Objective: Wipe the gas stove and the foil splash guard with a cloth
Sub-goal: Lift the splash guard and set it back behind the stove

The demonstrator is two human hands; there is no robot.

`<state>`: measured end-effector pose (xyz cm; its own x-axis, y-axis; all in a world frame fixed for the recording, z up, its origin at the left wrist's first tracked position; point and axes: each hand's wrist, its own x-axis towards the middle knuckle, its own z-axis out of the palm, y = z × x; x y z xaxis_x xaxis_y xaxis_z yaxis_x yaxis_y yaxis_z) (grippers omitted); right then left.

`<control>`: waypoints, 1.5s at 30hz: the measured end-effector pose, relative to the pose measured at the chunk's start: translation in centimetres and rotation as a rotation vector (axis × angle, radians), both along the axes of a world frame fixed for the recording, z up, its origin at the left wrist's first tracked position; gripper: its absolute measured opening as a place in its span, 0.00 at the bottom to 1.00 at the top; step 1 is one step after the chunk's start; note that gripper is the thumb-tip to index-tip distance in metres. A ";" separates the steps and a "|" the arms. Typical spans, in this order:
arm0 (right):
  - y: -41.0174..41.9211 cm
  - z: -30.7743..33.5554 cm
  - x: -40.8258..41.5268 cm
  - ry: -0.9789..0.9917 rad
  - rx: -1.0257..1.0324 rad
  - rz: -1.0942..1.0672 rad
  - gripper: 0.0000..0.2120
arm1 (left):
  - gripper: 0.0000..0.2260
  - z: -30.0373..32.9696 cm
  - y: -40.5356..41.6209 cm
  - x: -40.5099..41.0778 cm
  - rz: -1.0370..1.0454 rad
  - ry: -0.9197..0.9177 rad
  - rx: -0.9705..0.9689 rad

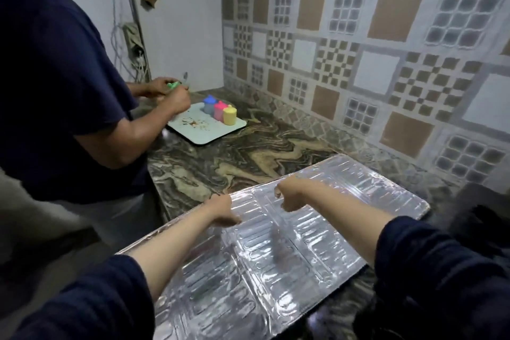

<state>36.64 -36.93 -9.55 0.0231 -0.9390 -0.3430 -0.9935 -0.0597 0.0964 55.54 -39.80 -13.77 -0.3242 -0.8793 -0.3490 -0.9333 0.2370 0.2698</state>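
Note:
The foil splash guard (276, 257) is a large embossed silver sheet lying nearly flat over the counter in front of me. My left hand (222, 210) curls over its far left edge. My right hand (288, 196) is closed like a fist on the far edge, a little to the right. Both forearms stretch across the sheet. A dark shape at the right, probably the gas stove (480, 225), shows past the foil's right corner; most of it is hidden. No cloth is in view.
Another person (55, 91) in a navy shirt stands close on the left, hands over a pale tray (209, 134) holding blue, pink and yellow containers (220, 112). The marbled counter (234, 157) runs between the tray and the foil. A patterned tiled wall (358, 50) is behind.

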 end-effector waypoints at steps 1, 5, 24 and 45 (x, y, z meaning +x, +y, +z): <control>-1.3 -1.0 0.5 -0.008 0.017 0.010 0.19 | 0.34 -0.8 -0.7 0.7 0.023 -0.024 0.001; -5.3 -4.3 1.9 -0.059 0.058 0.022 0.19 | 0.40 -2.3 -2.7 2.5 0.064 -0.062 0.009; -12.8 -5.2 3.6 0.372 0.200 0.058 0.51 | 0.53 -4.8 -4.1 4.9 0.099 -0.157 -0.028; -3.2 14.7 -0.2 0.272 -0.327 -0.018 0.17 | 0.15 13.0 -2.7 10.5 0.119 0.087 -0.202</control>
<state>36.42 -40.18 5.11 -0.0447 -0.9988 -0.0183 -0.9300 0.0349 0.3659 66.02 -42.48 -0.75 -0.2353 -0.9621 -0.1376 -0.9331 0.1840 0.3089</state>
